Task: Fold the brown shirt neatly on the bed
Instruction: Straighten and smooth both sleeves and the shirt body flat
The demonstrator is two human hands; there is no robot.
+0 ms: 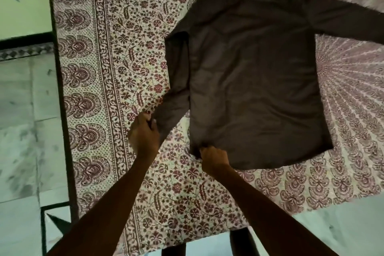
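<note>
The brown shirt [253, 72] lies flat on the bed, back side up, collar at the far end and hem towards me. Its left sleeve hangs down along the left side of the body; the right sleeve stretches out to the right edge of the view. My left hand [144, 133] is closed on the cuff of the left sleeve. My right hand [214, 157] pinches the near left corner of the hem.
The bed carries a floral patterned sheet [128, 52] in maroon and cream. Its left edge has a dark frame [62, 100], with tiled floor [20, 120] beyond. The bed's near edge runs below my forearms, floor showing at the lower right.
</note>
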